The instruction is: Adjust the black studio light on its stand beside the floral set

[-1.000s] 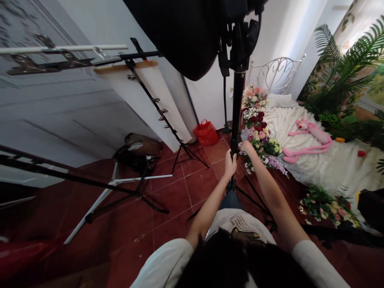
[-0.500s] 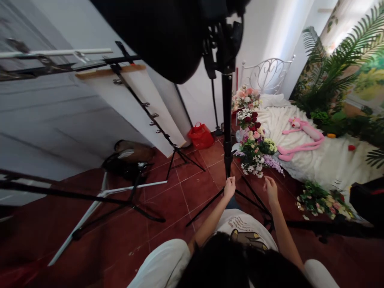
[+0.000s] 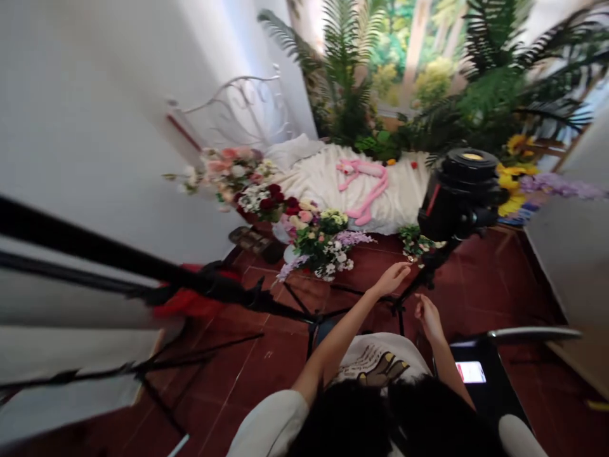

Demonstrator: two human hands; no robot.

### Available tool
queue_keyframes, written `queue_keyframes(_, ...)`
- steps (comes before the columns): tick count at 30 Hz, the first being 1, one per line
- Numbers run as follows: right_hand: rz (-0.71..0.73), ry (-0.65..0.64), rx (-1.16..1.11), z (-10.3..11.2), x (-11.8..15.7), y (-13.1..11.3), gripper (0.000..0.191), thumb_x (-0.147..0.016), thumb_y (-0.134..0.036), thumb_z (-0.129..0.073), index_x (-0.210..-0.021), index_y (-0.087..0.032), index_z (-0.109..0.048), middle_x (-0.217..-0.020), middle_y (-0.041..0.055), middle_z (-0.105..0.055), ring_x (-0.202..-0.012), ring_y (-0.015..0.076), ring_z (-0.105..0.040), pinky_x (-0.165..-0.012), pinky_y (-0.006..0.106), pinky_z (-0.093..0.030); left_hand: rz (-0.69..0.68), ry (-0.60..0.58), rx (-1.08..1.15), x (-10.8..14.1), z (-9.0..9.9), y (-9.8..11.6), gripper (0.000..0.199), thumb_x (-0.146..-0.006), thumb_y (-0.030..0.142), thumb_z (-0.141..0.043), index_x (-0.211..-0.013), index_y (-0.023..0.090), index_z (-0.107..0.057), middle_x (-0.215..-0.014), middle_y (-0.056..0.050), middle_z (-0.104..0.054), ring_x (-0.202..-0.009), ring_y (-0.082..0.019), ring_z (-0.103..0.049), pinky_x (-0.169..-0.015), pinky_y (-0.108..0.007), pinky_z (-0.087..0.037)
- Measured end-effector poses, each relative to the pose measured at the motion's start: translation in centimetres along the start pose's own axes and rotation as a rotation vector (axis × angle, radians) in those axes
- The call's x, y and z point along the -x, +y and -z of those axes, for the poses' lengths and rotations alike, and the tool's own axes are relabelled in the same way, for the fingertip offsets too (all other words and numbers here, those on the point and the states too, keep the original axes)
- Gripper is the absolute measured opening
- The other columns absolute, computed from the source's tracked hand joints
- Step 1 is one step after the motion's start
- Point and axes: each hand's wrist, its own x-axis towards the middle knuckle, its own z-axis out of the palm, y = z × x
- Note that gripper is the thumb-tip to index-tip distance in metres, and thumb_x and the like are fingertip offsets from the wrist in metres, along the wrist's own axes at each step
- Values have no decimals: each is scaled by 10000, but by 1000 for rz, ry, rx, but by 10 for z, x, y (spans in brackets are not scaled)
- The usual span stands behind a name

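Loosely extended, the fingers of the left hand (image 3: 392,278) lie beside the black stand (image 3: 436,255); whether they touch it I cannot tell. The fingers of the right hand (image 3: 429,318) are partly curled with a narrow opening, just below that stand, which leans and bears a dark lamp (image 3: 445,197) at its top. Beneath them spreads a red tiled floor (image 3: 238,381). Farther out, artificial flowers (image 3: 304,235) crowd the near edge of a bed (image 3: 304,174) draped in cream cloth, where a pink plush toy (image 3: 380,184) lies. Behind rise a metal headboard (image 3: 238,114), palm fronds (image 3: 349,63) and a forest backdrop (image 3: 409,51). Across the left side runs a long black pole (image 3: 118,254), over a blurred red bag (image 3: 190,301). Near the right forearm, a phone (image 3: 472,372) shows a lit screen, its text illegible; lettering on the white shirt (image 3: 375,362) is too small to read.
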Motion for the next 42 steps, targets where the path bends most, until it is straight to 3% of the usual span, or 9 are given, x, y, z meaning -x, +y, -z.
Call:
queue_keyframes(3, -42, 40, -113, 5, 9, -13, 437, -762, -615, -586, -899, -204, -641, -498, -56, -441, -414, 104, -395, -418, 244, -350, -60, -86, 38, -19, -34, 10, 425, -920, 459, -438, -1205, 168, -559, -1173, -106, -621, -1078, -190, -587, -999, -361, -443)
queue_keyframes(8, -115, -14, -309, 5, 12, -28, 433, -774, -640, -579, -835, -212, -584, -503, -78, -366, -424, 90, -365, -426, 215, -344, 30, -46, 17, -34, -69, 8, 361, -942, 435, -392, -1070, 154, -578, -996, -77, -638, -972, -195, -588, -931, -351, -461)
queue_keyframes(13, -179, -157, -488, -3, 6, -40, 401, -835, -563, -555, -656, -223, -441, -503, -74, -300, -433, 99, -323, -420, 213, -335, 33, -22, -52, -38, -74, 2, 301, -936, 420, -410, -949, 163, -567, -872, -49, -612, -875, -179, -577, -875, -334, -465)
queue_keyframes(22, -58, -182, -702, -11, -8, -52, 454, -865, -349, -577, -560, -229, -263, -481, -95, -214, -410, 70, -166, -361, 168, -221, 80, -4, -35, -38, -75, -1, 312, -909, 469, -439, -826, 180, -523, -754, -1, -544, -736, -138, -523, -758, -285, -459)
queue_keyframes(25, 39, -138, -527, -12, -15, -51, 444, -810, -364, -614, -566, -239, -265, -465, -105, -221, -403, 66, -151, -353, 177, -187, 83, -9, -36, -40, -75, -4, 327, -900, 485, -445, -806, 181, -520, -734, 4, -534, -707, -134, -511, -730, -279, -455)
queue_keyframes(28, 119, 20, -228, -8, -21, -51, 432, -722, -382, -665, -573, -240, -284, -452, -107, -261, -392, 63, -183, -363, 197, -163, 70, -13, -51, -41, -75, -6, 326, -902, 479, -440, -801, 181, -525, -743, -3, -547, -708, -139, -515, -725, -284, -456)
queue_keyframes(34, 452, 96, 663, 19, -19, -71, 410, -685, -329, -666, -532, -213, -304, -481, -88, -292, -485, 73, -272, -506, 226, -260, 73, -19, -57, -42, -74, -4, 301, -906, 456, -447, -815, 181, -529, -771, -15, -565, -741, -149, -528, -763, -297, -461)
queue_keyframes(38, 576, 248, 679, 20, -17, -86, 261, -748, -417, -649, -781, -206, -499, -699, -28, -523, -628, 126, -460, -639, 247, -396, 61, -11, -42, -40, -77, -8, 292, -915, 440, -435, -833, 180, -539, -811, -31, -583, -797, -163, -553, -818, -317, -469)
queue_keyframes(42, 642, 335, 627, 3, -33, -90, 439, -711, -472, -697, -1028, -186, -595, -986, 94, -631, -891, 213, -563, -819, 335, -457, 12, -1, -27, -38, -81, -16, 244, -910, 403, -459, -901, 177, -550, -904, -62, -603, -888, -185, -580, -883, -360, -470)
